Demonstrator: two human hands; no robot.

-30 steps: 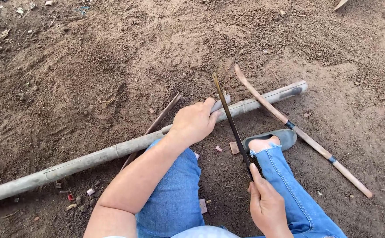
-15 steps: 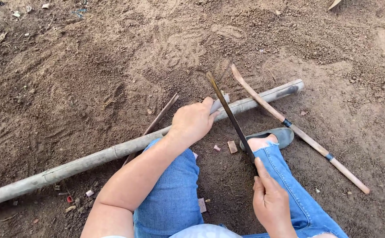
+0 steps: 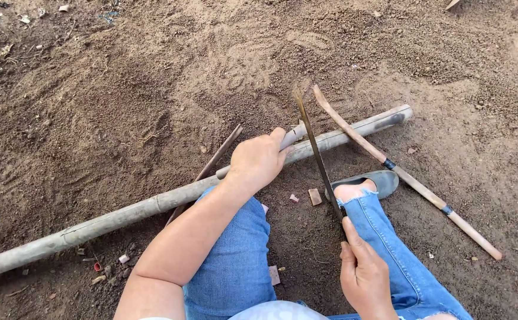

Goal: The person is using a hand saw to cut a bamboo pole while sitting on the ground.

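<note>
Left hand (image 3: 257, 161), fingers curled tight over long pale bamboo pole (image 3: 122, 216) on bare dirt; right hand (image 3: 365, 275), fingers clamped on dark thin blade (image 3: 315, 148) crossing pole just beside left fingers.

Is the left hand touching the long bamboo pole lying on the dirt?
Touching. The head view shows the left hand wrapped over the bamboo pole, its fingers curled across the top with no gap.

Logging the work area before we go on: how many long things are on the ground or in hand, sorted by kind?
Bamboo pole, held down by the left hand: 1
Long dark blade, held by the right hand: 1
Wooden-handled tool lying on the soil: 1
Thin dark stick under the pole: 1
Total: 4
</note>
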